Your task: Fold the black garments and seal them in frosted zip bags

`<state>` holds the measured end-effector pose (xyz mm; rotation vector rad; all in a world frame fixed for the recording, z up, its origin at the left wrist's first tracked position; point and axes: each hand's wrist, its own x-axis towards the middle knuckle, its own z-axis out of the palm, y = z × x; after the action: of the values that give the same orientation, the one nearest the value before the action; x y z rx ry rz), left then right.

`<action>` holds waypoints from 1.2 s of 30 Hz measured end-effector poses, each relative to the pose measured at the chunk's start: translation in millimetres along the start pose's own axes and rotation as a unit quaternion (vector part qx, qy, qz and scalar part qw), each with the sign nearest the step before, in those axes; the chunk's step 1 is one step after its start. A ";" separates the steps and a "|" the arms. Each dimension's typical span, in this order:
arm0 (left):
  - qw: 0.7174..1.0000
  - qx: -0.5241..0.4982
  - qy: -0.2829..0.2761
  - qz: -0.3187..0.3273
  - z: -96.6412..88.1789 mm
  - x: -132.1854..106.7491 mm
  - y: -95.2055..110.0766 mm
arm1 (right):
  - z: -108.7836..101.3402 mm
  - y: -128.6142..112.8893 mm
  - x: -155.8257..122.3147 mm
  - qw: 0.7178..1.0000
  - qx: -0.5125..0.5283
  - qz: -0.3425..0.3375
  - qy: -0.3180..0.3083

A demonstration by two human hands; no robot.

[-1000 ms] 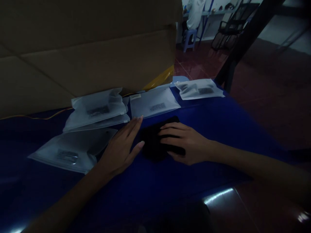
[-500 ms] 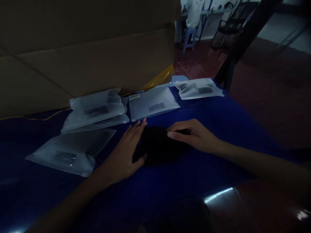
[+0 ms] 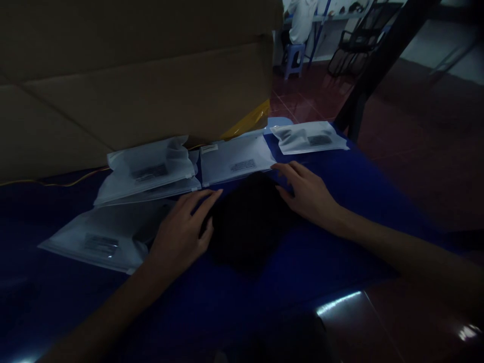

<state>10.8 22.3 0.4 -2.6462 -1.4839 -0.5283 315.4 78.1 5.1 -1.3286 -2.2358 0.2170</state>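
A black, soft-looking item, perhaps fabric, lies bunched on the blue table surface; its details are lost in the dark. At its left edge rests my left hand, thumb apart from the fingers, which curve over the edge. My right hand is at the upper right edge with fingers and thumb apart. Just beyond the black item lies a white zip pouch with a printed label, near my right fingertips. Another frosted zip pouch lies partly behind my left hand.
More frosted pouches are stacked at the left, and one pouch lies at the far right. A large cardboard box stands behind them. A dark slanted post rises at the right. Farther back, a person sits on a stool.
The black item has spread taller, toward and away from me. My right hand has moved up from a pinch to parted fingers. My left hand has shifted slightly left and down.
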 end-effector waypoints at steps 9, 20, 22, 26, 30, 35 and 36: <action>0.997 -0.011 0.002 0.082 -2.5 -2.2 8.6 | 10.2 -45.9 -28.8 0.936 0.044 -0.349 0.003; 0.996 0.004 -0.062 0.068 -19.5 1.8 3.6 | 0.3 -29.9 -22.5 0.981 0.059 -0.139 0.122; 0.994 0.045 -0.067 0.068 -25.2 0.1 -4.2 | -8.6 -29.8 -19.0 0.992 -0.020 -0.072 0.103; 0.989 0.078 -0.115 0.047 -31.2 -4.0 -20.3 | -24.1 -24.0 -6.9 0.969 -0.231 0.049 -0.066; 0.994 0.069 -0.085 0.012 -27.7 -5.4 -24.8 | -34.6 3.8 0.3 0.922 -0.330 0.107 -0.170; 0.996 0.078 -0.022 -0.032 -17.7 -3.6 -15.4 | -45.4 45.5 -4.8 0.938 -0.304 0.067 -0.150; 0.997 0.075 -0.020 -0.031 -16.2 -3.0 -13.7 | -46.5 49.0 -5.2 0.942 -0.309 0.041 -0.127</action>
<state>-6.4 23.5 13.1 -2.5182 -1.5541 -0.3549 379.0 92.5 23.6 -1.7966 -2.5849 -0.3370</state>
